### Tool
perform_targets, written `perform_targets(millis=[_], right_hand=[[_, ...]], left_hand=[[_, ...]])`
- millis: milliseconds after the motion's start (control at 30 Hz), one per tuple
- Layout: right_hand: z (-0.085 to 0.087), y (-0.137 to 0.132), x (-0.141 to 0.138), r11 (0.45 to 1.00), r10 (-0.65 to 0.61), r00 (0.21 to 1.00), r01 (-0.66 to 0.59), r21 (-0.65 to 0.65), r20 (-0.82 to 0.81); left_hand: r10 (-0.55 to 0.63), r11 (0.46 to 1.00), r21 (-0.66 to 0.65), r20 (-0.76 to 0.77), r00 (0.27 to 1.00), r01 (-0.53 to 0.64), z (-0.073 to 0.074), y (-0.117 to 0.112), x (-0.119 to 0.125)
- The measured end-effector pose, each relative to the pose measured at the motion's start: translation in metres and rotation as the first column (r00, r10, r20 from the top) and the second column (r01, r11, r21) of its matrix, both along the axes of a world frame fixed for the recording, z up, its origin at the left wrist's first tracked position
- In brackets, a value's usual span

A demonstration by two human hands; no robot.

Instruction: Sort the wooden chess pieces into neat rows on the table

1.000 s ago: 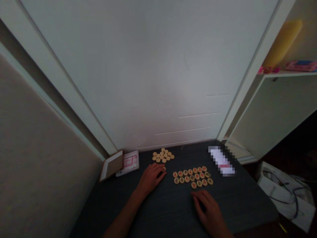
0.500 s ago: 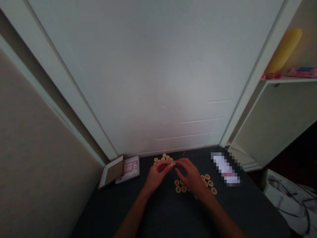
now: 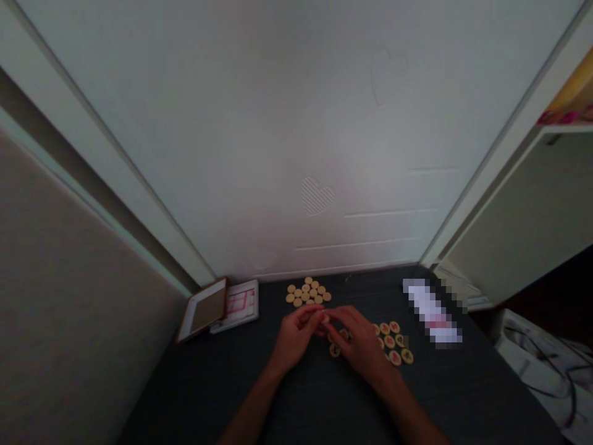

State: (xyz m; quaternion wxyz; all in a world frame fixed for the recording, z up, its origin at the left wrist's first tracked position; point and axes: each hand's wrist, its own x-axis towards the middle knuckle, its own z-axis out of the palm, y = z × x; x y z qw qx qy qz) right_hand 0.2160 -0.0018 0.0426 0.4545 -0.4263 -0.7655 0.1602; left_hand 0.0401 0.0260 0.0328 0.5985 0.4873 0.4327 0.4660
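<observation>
My left hand and my right hand meet above the dark table. Between their fingertips is a round wooden xiangqi piece, pinched by both; fingers partly cover it. Just beyond the hands, a cluster of several pale discs lies near the wall, with no marks that I can make out. To the right of my right hand lie rows of xiangqi pieces bearing red or dark characters. My right hand hides part of these rows, and a few more pieces show under its fingers.
A brown-edged frame leans over a white and pink box at the table's left. A blurred-out white item lies at the right. White panelling rises behind. Cables rest on a white box at lower right.
My hands have drawn closer together around the piece, slightly nearer to me. More of the far cluster shows. The camera view has shifted a little.
</observation>
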Motion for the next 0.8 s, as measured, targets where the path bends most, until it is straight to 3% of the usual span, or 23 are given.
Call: perform_targets(millis=[300, 433, 633, 800], right_hand=[[-0.010, 0.000, 0.001, 0.999, -0.054, 0.998, 0.054, 0.001, 0.031], [-0.012, -0.001, -0.001, 1.000, -0.006, 0.998, 0.006, 0.008, 0.064], [-0.012, 0.000, -0.004, 1.000, -0.029, 0.998, 0.028, 0.009, 0.048], [-0.003, -0.003, -0.004, 1.000, -0.007, 1.000, 0.007, 0.005, 0.017]], left_hand=[[-0.082, 0.997, 0.009, 0.019, 0.996, 0.081, -0.007, 0.001, -0.002], [-0.035, 0.999, -0.002, 0.012, 0.999, 0.035, -0.009, -0.001, -0.002], [-0.018, 0.999, 0.034, -0.021, 1.000, 0.019, -0.001, -0.006, 0.001], [-0.058, 0.998, -0.013, 0.062, 0.996, 0.059, 0.004, -0.008, 0.003]])
